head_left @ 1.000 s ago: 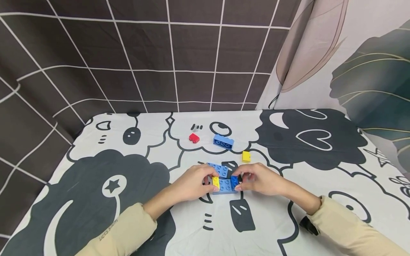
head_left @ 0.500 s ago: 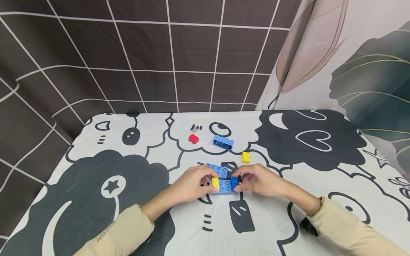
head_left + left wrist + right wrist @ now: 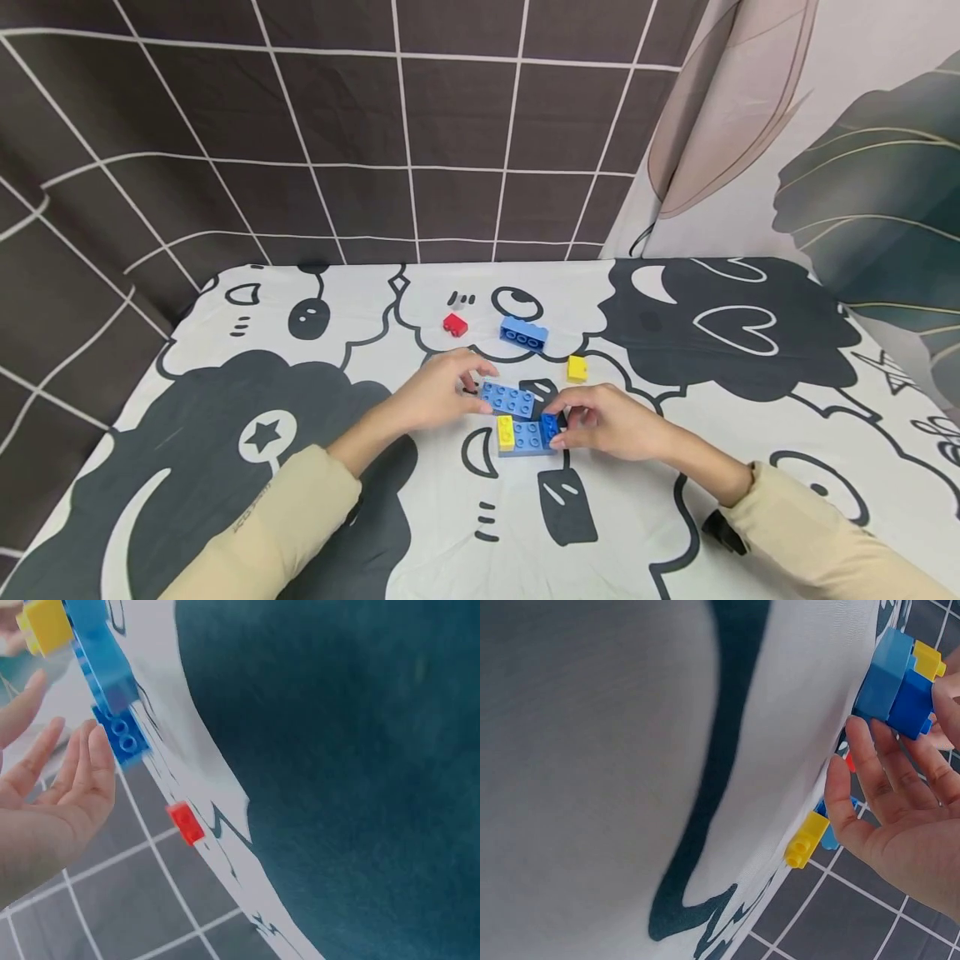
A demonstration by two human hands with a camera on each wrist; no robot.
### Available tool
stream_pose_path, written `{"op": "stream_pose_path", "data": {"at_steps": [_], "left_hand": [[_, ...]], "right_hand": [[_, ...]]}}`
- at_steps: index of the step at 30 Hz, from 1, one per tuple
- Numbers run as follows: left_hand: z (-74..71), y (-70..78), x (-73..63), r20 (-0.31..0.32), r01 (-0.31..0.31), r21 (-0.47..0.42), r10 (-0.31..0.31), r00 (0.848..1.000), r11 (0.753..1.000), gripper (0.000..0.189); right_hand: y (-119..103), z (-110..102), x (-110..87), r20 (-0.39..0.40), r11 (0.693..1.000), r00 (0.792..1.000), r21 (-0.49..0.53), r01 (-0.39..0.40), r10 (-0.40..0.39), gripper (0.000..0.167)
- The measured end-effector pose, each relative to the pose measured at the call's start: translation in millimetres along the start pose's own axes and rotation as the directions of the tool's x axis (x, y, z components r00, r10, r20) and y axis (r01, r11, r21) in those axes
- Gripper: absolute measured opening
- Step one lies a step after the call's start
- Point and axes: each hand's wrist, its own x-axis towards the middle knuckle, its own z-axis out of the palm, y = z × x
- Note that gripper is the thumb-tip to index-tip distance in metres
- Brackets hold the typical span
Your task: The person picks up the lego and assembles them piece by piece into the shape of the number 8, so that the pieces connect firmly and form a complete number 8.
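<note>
My right hand (image 3: 618, 423) pinches a dark blue building brick (image 3: 549, 427) between thumb and fingers. That brick sits on the right end of a light blue brick (image 3: 527, 435), and a yellow brick (image 3: 506, 432) stands upon its left end. Studs show between the two. Just behind lies a second light blue brick (image 3: 507, 398), studs up. Around its left end, my left hand (image 3: 438, 390) is spread, thumb and fingers apart and gripping nothing. From the right wrist, the dark blue brick (image 3: 911, 703) shows beside the fingertips.
Farther back on the patterned cloth (image 3: 360, 483) lie a small red brick (image 3: 454, 325) and a blue brick (image 3: 523, 333) on its side, its hollow underside facing me. A loose yellow brick (image 3: 577, 368) is behind my right hand. A dark gridded cloth (image 3: 337, 125) hangs beyond the back edge.
My left hand has let go of the yellow brick and moved back and left to the second light blue brick. My right hand stays at the dark blue brick.
</note>
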Motion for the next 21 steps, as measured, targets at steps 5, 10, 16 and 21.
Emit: {"op": "stream_pose_path", "data": {"at_steps": [5,10,16,21], "left_hand": [[-1.6,-4.1,8.8,0.013,0.083,0.006,-0.083,0.996,0.997,0.04],[-1.6,-5.8,11.7,0.04,0.077,0.023,-0.078,0.996,0.997,0.04],[1.5,-8.8,12.0,0.055,0.062,0.048,-0.065,0.996,0.997,0.037],[2.9,-8.8,11.7,0.065,0.06,0.077,-0.065,0.996,0.995,0.036]], "right_hand": [[2.3,0.8,-0.5,-0.001,1.0,1.0,-0.002,-0.015,0.015,0.027],[3.6,1.4,-0.8,0.0,1.0,1.0,-0.008,-0.027,0.027,0.027],[3.3,0.7,-1.7,0.0,1.0,1.0,0.0,-0.017,0.017,0.028],[1.9,-0.2,-0.8,0.005,1.0,1.0,0.005,-0.012,0.012,0.029]]}}
